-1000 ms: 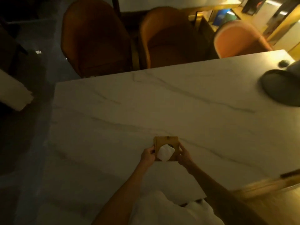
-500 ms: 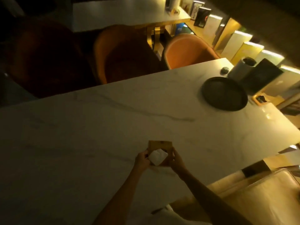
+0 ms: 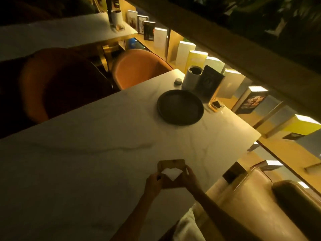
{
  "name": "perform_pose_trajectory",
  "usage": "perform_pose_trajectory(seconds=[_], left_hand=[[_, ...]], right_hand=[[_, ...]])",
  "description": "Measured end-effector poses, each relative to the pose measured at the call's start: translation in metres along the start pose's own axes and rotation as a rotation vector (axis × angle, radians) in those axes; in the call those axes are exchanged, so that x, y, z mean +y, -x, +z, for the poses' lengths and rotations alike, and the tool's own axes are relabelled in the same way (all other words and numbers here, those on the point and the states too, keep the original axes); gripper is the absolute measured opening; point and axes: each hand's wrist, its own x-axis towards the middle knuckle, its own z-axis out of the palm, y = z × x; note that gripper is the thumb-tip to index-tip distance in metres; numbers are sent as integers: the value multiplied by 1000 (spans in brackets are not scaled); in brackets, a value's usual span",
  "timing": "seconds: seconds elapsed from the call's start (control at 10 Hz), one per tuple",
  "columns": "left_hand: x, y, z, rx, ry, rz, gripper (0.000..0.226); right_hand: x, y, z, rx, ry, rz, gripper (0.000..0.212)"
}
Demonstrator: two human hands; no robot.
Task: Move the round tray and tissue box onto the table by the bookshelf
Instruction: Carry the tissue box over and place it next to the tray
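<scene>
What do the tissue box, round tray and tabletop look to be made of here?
Tissue box: probably wood or bamboo, matte brown panels, squared edges.
Round tray: dark, matte, raised rim; metal or plastic, unclear in the dim light.
Table: marble or marble-look slab, pale with grey veins, slight sheen.

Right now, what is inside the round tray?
The round tray on the marble table shows only its dark, bare inside. What lies beneath it is covered.

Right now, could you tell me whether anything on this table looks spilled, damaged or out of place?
Nothing stands out. The round tray lies flat and empty on the marble table, and the tissue box sits level between the left hand and right hand. Dim light hides fine detail.
</scene>
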Motion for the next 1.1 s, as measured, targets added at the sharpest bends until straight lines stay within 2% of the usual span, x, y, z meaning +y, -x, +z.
perform_pose_trajectory(seconds=[0.1,0.3,0.4,0.5,0.6,0.7,0.8,0.9,1.0,1.1], left_hand=[[31,-30,43,66,54,-51,36],[99,-72,116,80,147,-149,37],[136,-86,140,125,127,-87,30],[154,-108,163,140,166,-36,22],[173,-131,183,161,216,-27,24],[193,-141,201,157,277,-76,21],[198,-167,227,207,343,-146,19],[199,-192,253,199,381,-306,24],[206,-210,274,282,457,-391,30],[220,-226,295,389,425,-419,16]], right_hand=[[8,-56,-43,-38,-18,4,49],[-3,-111,-140,-175,87,22,63],[-14,-134,-185,-286,53,54,65],[-16,-166,-217,-291,38,-4,67],[-18,-193,-234,-276,81,-65,61],[-21,-210,-252,-226,197,-40,54],[-16,-245,-266,-243,239,25,51],[10,-280,-279,-311,268,8,51],[18,-303,-292,-350,314,-58,54],[17,-329,-306,-346,330,-72,52]])
